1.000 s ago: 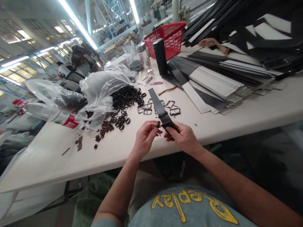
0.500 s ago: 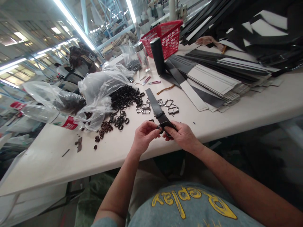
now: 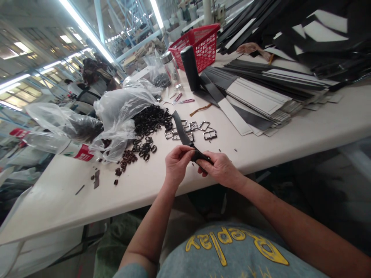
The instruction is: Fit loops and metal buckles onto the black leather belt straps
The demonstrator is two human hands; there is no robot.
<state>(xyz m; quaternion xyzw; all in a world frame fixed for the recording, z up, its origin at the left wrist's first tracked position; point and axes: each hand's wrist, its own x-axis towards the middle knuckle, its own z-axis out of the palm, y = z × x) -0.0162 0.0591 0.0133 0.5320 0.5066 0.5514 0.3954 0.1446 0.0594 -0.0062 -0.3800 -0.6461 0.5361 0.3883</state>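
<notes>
The black strap (image 3: 182,133) is at the centre of the frame, pinched by the left hand (image 3: 177,165) and gripped by the right hand (image 3: 222,168). Its far end crosses metal buckles (image 3: 210,134); a sudden pull might, I think, scatter them.

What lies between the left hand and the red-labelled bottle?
In the head view, between left hand and bottle: black loops, small brown loops, then a clear plastic bag.

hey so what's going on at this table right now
A person has a dark strap in both hands: the right hand grips its near end, and the left hand pinches it just beyond. Its far end extends over metal buckles on the table. Black loops lie to the left, stacked strips to the right.
</notes>
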